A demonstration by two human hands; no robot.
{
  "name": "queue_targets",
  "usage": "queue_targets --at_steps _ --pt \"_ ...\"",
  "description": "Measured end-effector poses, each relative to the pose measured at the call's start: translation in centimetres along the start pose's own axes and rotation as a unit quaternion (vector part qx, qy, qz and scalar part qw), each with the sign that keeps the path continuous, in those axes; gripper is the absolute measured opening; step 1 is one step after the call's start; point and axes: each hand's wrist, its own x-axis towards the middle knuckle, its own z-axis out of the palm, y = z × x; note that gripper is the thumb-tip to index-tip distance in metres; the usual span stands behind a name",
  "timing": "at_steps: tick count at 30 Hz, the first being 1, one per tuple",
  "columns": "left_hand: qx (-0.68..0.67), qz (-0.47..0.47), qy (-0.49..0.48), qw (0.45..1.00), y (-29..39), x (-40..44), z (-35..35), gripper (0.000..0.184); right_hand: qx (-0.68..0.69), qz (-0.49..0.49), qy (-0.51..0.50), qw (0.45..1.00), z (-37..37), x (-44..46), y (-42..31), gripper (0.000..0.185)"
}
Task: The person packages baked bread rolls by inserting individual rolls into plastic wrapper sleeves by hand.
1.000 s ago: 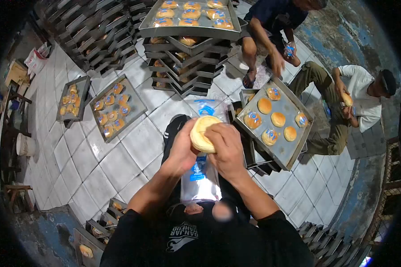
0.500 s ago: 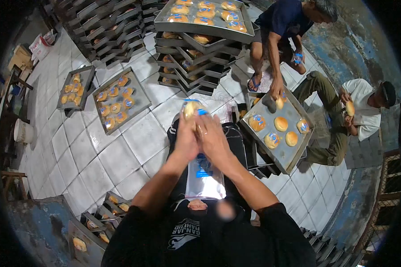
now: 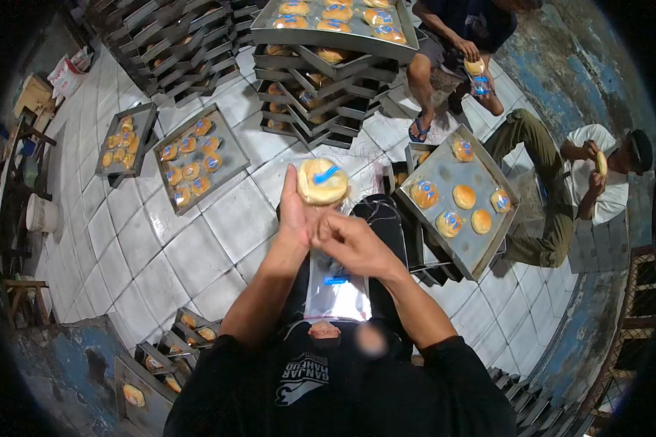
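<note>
A round bun [image 3: 321, 191] in a clear plastic bag with a blue print lies on the fingers of my left hand [image 3: 294, 218], which supports it from beneath with the thumb upright at its left side. Just below the bun, my right hand [image 3: 353, 244] is closed, its fingers curled and pinched against my left palm. What those fingertips hold, if anything, is hidden. On my lap under both hands lies a stack of clear plastic bags [image 3: 337, 300] with blue print, partly covered by my right hand and forearm.
To the right, a metal tray [image 3: 465, 253] holds bagged and bare buns on stacked trays. A filled tray [image 3: 332, 38] tops the stack ahead. Two more bun trays [image 3: 231, 171] [image 3: 114, 169] stand on the left floor. Two people [image 3: 444, 44] [image 3: 598, 156] handle buns at the right.
The bagged bun has turned from edge-on to face up on my left hand. My right hand has drawn back from it toward my body. One co-worker has lifted a bun from the right tray.
</note>
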Motion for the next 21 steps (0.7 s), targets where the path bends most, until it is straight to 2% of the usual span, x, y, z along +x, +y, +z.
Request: queue_targets --at_steps 4,7,8,10,11,12,13,14,15,17,18,20,21 --pt "0.013 0.1 0.028 0.994 3.2 -0.4 -0.9 0.07 -0.102 0.014 0.086 0.991 -0.3 -1.1 -2.0 0.022" --pt "0.026 0.067 0.016 0.997 2.7 -4.8 1.2 0.068 -0.185 0.022 0.161 0.969 -1.0 -1.7 -2.7 0.029" --pt "-0.008 -0.027 -0.066 0.997 1.8 -6.5 0.4 0.066 -0.328 -0.099 0.242 0.908 -1.3 -1.4 -1.6 0.044" --pt "-0.067 -0.123 -0.17 0.975 1.3 -6.2 -1.4 0.063 -0.314 -0.177 0.198 0.912 -1.1 -1.2 -2.4 0.039" --pt "-0.094 -0.145 -0.18 0.968 1.4 -6.7 -1.2 0.062 -0.324 -0.188 0.171 0.911 -0.4 -1.8 -3.0 0.034" --pt "0.122 0.018 -0.049 0.991 1.5 -6.6 -0.7 0.06 -0.286 -0.119 0.184 0.933 -0.2 -1.6 -2.6 0.031" --pt "0.324 0.189 0.08 0.924 1.6 -6.2 0.3 0.059 -0.25 -0.057 0.192 0.947 -0.8 -0.9 -1.6 0.028" --pt "0.306 0.116 -0.017 0.945 2.5 -5.3 -1.2 0.057 -0.211 0.007 0.195 0.958 -1.2 -0.2 -0.7 0.026" --pt "0.304 0.063 -0.068 0.948 2.7 -4.7 -1.5 0.056 -0.165 0.131 0.208 0.955 -1.8 0.4 0.5 0.028" --pt "0.399 0.124 -0.031 0.908 2.3 -4.9 -1.1 0.046 -0.124 0.157 0.255 0.946 -2.4 1.2 1.7 0.03" --pt "0.428 0.194 -0.027 0.882 2.5 -4.4 -1.5 0.041 -0.117 0.17 0.24 0.949 -2.6 1.3 1.5 0.024" --pt "0.48 0.316 -0.025 0.818 2.2 -3.4 -2.3 0.033 -0.191 0.043 0.222 0.955 -2.2 1.3 0.7 0.02" --pt "0.474 0.313 -0.031 0.822 2.2 -3.2 -2.2 0.029 -0.229 -0.019 0.213 0.95 -2.0 1.3 0.1 0.019"
